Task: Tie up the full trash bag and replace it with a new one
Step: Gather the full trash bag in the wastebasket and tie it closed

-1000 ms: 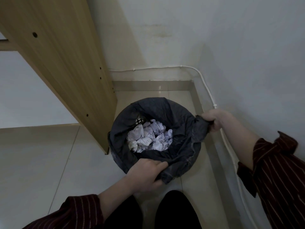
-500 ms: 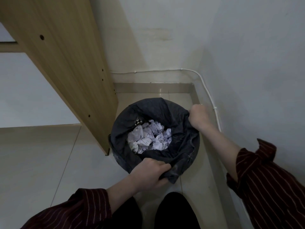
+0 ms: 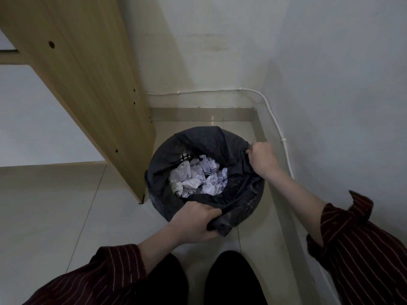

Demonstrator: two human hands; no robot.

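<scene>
A round dark trash bin stands in the floor corner, lined with a black trash bag [image 3: 220, 146]. Crumpled white paper [image 3: 198, 179] fills the middle of the bag. My left hand [image 3: 193, 223] is closed on a bunched fold of the bag at the near rim. My right hand [image 3: 262, 159] grips the bag's edge at the right rim, knuckles up. A bit of the bin's perforated wall [image 3: 187, 156] shows at the back left where the bag has slipped inward.
A wooden furniture panel [image 3: 92, 89] slants down just left of the bin. White walls close the corner behind and to the right, with a white cable [image 3: 284, 139] running along them. My dark trouser legs [image 3: 229, 280] are at the bottom.
My right hand moved inward from beyond the right rim, where it held the bag's edge stretched outward, and now grips the bag over the rim. My left hand kept its hold.
</scene>
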